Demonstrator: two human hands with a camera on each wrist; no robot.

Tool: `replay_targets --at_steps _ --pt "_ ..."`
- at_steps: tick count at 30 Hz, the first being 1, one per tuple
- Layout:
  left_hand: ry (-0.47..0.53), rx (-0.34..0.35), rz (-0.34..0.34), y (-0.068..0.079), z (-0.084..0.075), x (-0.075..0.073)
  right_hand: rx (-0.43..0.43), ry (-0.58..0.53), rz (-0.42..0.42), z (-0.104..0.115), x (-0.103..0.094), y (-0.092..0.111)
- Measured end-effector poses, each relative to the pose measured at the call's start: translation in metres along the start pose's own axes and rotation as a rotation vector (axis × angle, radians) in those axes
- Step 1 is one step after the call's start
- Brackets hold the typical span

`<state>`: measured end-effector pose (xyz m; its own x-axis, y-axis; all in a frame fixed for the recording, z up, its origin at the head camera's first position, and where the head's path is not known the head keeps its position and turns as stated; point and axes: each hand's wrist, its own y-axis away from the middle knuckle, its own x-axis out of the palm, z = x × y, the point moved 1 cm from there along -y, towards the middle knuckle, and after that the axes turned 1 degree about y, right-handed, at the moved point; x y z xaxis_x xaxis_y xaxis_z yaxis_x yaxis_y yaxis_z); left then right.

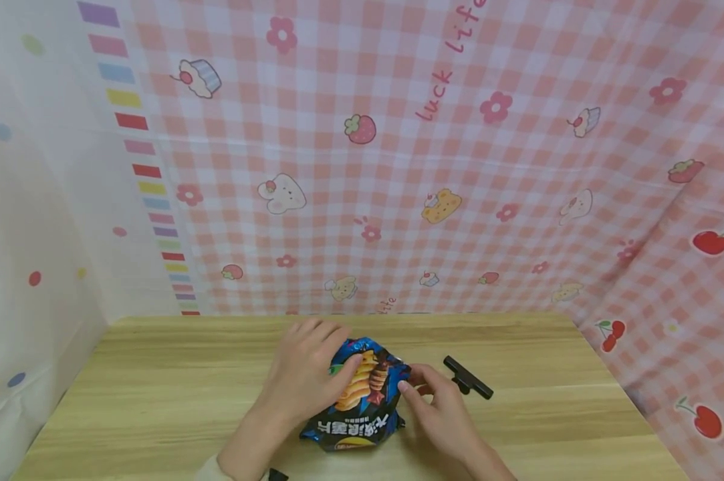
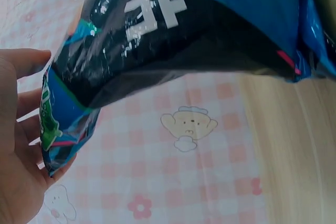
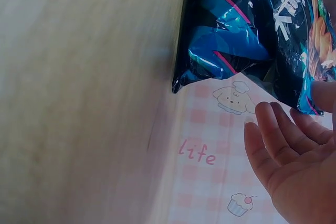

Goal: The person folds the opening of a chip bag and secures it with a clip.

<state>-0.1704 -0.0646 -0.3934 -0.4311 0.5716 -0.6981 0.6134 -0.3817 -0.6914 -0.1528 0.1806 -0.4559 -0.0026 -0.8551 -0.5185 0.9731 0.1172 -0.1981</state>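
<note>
A blue and black bag of potato chips [image 1: 362, 394], with pictured wavy chips and upside-down white lettering, is between both hands over the table. My left hand [image 1: 307, 374] grips its far left side, thumb across the printed front and fingers behind; in the left wrist view those fingers [image 2: 32, 103] wrap a corner of the bag. At the right corner, my right hand [image 1: 440, 407] pinches the bag's edge between thumb and fingers. The right wrist view shows the other fingers [image 3: 278, 135] loosely spread below that corner. A black bar-shaped sealing clip [image 1: 466, 378] lies right of the right hand.
The wood-grain table [image 1: 157, 387] runs back to a pink checked cloth [image 1: 337, 167] printed with cartoons. More cloth hangs at the left and right. Part of a small black object [image 1: 277, 475] shows at the bottom edge, beside the left forearm.
</note>
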Motion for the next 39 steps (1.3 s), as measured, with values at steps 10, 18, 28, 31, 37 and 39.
replay_targets --at_steps 10,18,28,31,37,39 --pt "0.028 0.029 -0.006 -0.0041 -0.0064 0.0045 0.005 -0.05 -0.037 0.0005 0.0016 -0.0002" --pt "0.06 0.016 -0.019 -0.0038 -0.0089 0.0068 -0.05 -0.085 -0.096 0.0005 0.0029 0.0003" --pt "0.083 0.004 -0.05 -0.002 -0.0093 0.0094 -0.099 -0.063 -0.129 -0.0024 0.0044 -0.002" --pt "0.087 0.005 -0.057 -0.0015 -0.0093 0.01 -0.113 -0.061 -0.138 -0.0027 0.004 -0.003" --pt "0.081 0.006 -0.057 -0.001 -0.0094 0.0099 -0.154 -0.068 -0.155 -0.0043 0.0038 -0.0038" --pt "0.08 0.009 -0.058 -0.0011 -0.0097 0.0099 -0.166 -0.069 -0.162 -0.0048 0.0036 -0.0038"
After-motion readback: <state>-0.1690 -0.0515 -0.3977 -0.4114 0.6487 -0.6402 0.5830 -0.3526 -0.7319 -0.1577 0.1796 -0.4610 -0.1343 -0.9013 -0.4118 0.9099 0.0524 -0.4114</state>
